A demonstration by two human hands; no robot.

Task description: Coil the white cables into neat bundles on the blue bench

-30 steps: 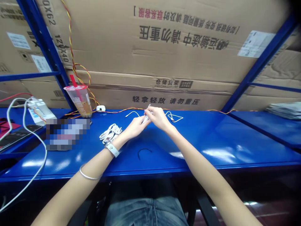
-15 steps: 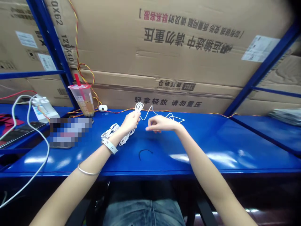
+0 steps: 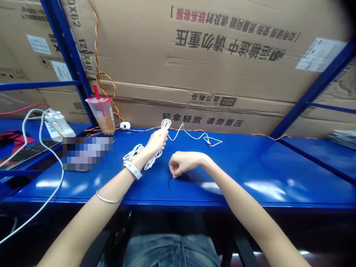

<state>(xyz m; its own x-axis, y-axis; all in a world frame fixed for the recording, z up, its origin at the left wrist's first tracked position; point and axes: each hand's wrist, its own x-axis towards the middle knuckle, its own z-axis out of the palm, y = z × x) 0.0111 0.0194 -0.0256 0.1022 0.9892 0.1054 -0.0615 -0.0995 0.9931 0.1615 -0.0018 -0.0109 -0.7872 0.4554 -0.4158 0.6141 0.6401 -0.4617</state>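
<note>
Right now my left hand [image 3: 157,141] is closed firmly around a white cable [image 3: 165,125], with a small loop of it poking up above my fingers. The rest of that cable runs off to the right along the table and ends in a small connector [image 3: 208,140], well to the right of the plastic cup [image 3: 101,115]. My right hand [image 3: 182,163] is loosely curled and seems to hold nothing. It rests on the blue table [image 3: 250,174], its fingertips [image 3: 172,171] just beside a short black curved line [image 3: 169,182], and I can't tell whether that is a wire or a mark.

A bundle of coiled white cables [image 3: 140,157] lies under my left wrist, to the right of the cup and nearer to me. Twisted red-and-yellow wire [image 3: 150,129] runs along the table's back edge behind it. Left of the cup sits a power strip [image 3: 57,125], and a pixelated patch [image 3: 87,154] covers something just in front of the cup.
</note>
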